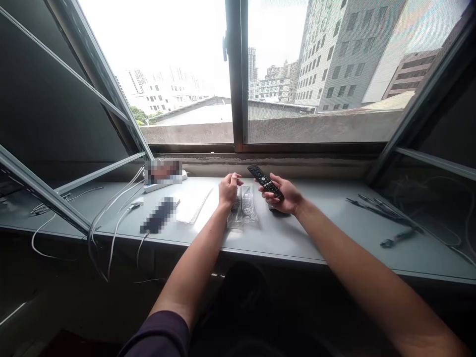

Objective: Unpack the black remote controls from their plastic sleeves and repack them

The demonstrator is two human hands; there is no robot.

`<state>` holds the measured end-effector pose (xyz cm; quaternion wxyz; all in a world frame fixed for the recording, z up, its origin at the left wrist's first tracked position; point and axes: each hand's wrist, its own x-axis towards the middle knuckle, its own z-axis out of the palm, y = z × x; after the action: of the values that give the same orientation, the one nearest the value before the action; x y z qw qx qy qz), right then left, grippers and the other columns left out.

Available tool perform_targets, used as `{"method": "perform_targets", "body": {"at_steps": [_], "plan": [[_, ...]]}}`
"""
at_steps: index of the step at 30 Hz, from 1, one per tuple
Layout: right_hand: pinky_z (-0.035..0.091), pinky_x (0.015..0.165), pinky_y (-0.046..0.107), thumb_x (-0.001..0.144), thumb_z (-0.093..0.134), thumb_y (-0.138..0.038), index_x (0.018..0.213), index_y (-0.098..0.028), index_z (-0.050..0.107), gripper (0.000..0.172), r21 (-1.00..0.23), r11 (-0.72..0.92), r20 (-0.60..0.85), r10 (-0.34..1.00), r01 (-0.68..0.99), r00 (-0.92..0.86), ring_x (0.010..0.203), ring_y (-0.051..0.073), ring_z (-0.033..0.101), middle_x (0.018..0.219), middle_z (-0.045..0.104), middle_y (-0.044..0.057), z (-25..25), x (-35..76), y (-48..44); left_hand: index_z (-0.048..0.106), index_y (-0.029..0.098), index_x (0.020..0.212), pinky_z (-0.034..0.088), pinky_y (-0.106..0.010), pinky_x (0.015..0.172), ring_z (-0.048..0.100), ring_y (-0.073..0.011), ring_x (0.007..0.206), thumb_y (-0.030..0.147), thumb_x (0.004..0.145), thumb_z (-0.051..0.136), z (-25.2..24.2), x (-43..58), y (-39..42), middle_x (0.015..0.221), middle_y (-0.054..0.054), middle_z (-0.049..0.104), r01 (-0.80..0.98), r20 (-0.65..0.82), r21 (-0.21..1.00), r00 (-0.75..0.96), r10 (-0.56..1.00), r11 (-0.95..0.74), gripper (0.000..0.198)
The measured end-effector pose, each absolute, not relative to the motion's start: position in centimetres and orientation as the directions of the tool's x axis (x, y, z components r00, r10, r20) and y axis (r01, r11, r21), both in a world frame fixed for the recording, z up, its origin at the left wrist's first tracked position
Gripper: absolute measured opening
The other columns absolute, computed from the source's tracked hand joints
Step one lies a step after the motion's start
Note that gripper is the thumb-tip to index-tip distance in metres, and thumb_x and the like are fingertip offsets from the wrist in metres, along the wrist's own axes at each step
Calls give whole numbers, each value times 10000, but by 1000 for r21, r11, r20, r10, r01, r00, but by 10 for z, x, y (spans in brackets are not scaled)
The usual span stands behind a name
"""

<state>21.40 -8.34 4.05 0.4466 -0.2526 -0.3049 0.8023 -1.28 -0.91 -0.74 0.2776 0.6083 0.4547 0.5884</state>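
A black remote control (265,181) with pale and dark buttons is in my right hand (289,193), fingers wrapped round its lower end. It is tilted, its far end pointing up and left. Just left of it, my left hand (227,190) is closed with the fingers curled together; what they hold, if anything, I cannot make out. Between and below the hands, clear plastic bags (248,210) lie on the grey desk (316,238), partly behind my left wrist. Under my right hand sits a dark object (278,212), mostly hidden.
White sheets (193,206) lie left of my left forearm. Farther left are a blurred-out dark device (159,215), white cables (116,233) and a power strip (163,184). Dark cables (386,208) lie at the right. A window (238,74) stands behind, with metal frames at both sides.
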Motion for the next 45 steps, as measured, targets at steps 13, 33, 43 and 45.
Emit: {"method": "perform_targets", "body": {"at_steps": [13,33,43,45], "plan": [[635,577,236,1026,598,-187,1202,-129,711,217,-763,-379,-180,903,-524,-390,795,195,757,1152,811,189,40,210,-84,771,226,1003,560,-326,791,764,-211,829,500,1092,494,-8,-12,-9,846,-55,810,211,470,871,-100,877,-443,400],[588,804,332,872,907,-460,1148,-207,801,389,-973,127,184,931,-193,-316,897,220,733,1049,835,93,22,200,-83,772,225,991,559,-331,789,760,-208,813,485,1089,493,-7,-10,-12,834,-50,804,219,490,858,-80,868,-464,394],[366,370,217,1134,451,-473,1089,-188,684,371,-889,-210,-76,944,-407,-322,596,165,572,934,754,130,30,207,-78,770,234,1003,552,-322,767,761,-206,824,492,1094,481,-9,-9,-11,848,-48,805,232,494,854,-77,866,-466,398],[401,385,220,1139,447,-415,1067,-173,695,354,-861,-241,-96,942,-449,-321,589,155,560,887,726,112,32,208,-79,769,234,998,551,-321,768,759,-205,820,491,1092,484,-9,-9,-11,843,-46,805,231,492,855,-80,867,-465,394]]}}
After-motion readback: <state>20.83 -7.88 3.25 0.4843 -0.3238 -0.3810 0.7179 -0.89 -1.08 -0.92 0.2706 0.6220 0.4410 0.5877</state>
